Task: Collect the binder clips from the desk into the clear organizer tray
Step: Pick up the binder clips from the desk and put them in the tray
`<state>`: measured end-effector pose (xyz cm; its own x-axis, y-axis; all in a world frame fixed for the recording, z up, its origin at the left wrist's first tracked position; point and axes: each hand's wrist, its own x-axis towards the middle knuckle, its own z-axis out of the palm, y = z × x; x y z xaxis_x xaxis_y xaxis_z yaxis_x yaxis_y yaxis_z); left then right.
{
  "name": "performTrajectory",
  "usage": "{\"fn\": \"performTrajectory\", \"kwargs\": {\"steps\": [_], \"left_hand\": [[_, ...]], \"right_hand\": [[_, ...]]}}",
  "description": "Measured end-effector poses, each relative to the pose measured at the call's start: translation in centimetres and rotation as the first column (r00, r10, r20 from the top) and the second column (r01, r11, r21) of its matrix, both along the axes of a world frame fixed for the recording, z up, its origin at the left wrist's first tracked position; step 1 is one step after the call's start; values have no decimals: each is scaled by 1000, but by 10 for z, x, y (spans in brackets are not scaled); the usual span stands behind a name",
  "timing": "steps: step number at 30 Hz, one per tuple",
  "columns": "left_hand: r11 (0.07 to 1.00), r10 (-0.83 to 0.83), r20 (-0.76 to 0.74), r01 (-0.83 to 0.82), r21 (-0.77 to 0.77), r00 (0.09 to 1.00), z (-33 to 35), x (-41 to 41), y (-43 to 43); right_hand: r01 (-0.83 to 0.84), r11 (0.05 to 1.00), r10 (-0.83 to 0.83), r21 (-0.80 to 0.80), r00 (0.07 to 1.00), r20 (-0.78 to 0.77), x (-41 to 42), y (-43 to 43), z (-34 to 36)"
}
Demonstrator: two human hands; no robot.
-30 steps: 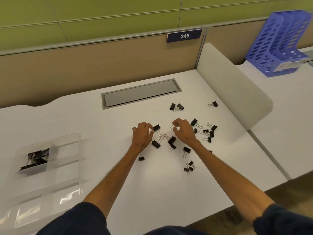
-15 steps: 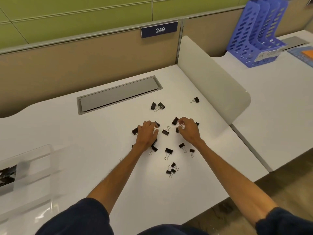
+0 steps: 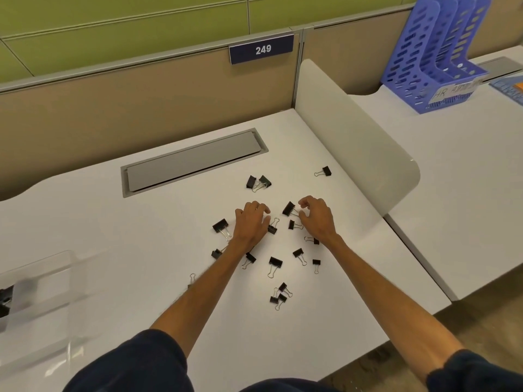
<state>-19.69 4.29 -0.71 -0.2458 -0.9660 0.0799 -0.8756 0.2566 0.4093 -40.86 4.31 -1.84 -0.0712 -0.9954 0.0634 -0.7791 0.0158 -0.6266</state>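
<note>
Binder clips [image 3: 275, 262], black with wire handles, lie right under both sets of fingers, on the white desk [image 3: 141, 250] on the person's side of the grey cable flap [image 3: 192, 162]. The left hand [image 3: 252, 223] is palm down with its fingers [image 3: 259, 208] curled close together and their tips at the desk; whether they hold a clip cannot be told, as anything beneath them is hidden. The right hand [image 3: 318, 219] is hooked like a claw, forefinger and thumb bent with a gap between them. Its thumb tip sits at the wire handles of a large clip [image 3: 288, 208], but whether it pinches them cannot be told.

More clips ring the hands, all on the near side of the flap and below its right end. Some touch or pass under the left wrist, and a small knot [image 3: 278, 296] lies nearest the person. A pair [image 3: 258, 182] sits just off the flap's right near corner, and a single one [image 3: 325, 171] lies further right. Dark sleeves [image 3: 135, 363] cover the upper arms.

The clear organizer tray [image 3: 42, 278] is well to the left of the flap and nearer the person, cut by the picture's edge, with a few clips [image 3: 5, 299] inside. Right of the flap a white divider [image 3: 353, 131] stands, with a blue file rack [image 3: 433, 58] beyond it. Behind the flap, a plate on the partition reads 249 [image 3: 261, 49].
</note>
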Motion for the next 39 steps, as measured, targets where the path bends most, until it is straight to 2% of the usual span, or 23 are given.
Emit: {"fn": "performTrajectory", "kwargs": {"steps": [5,10,18,21,26,30,39], "left_hand": [[1000,-26,7,26,12,1000,0,-13,-11],[987,-141,39,138,80,989,6,-32,-24],[929,-348,180,312,202,920,11,-51,-45],[922,-372,237,328,206,897,9,-51,-49],[939,-318,191,281,196,929,10,-43,-50],[965,-247,132,231,125,960,14,-26,-49],[998,27,118,-34,58,993,25,47,-56]], "right_hand": [[16,1000,-16,4,1000,5,-6,-10,0],[22,1000,-22,12,1000,13,-11,-19,-2],[14,999,-14,33,1000,17,-13,-26,-8],[7,999,-7,31,1000,18,-13,-29,-8],[-12,999,11,37,1000,27,-7,-37,-5],[-55,998,55,13,998,23,5,-48,-1],[-191,981,191,36,982,2,43,-101,13]]}}
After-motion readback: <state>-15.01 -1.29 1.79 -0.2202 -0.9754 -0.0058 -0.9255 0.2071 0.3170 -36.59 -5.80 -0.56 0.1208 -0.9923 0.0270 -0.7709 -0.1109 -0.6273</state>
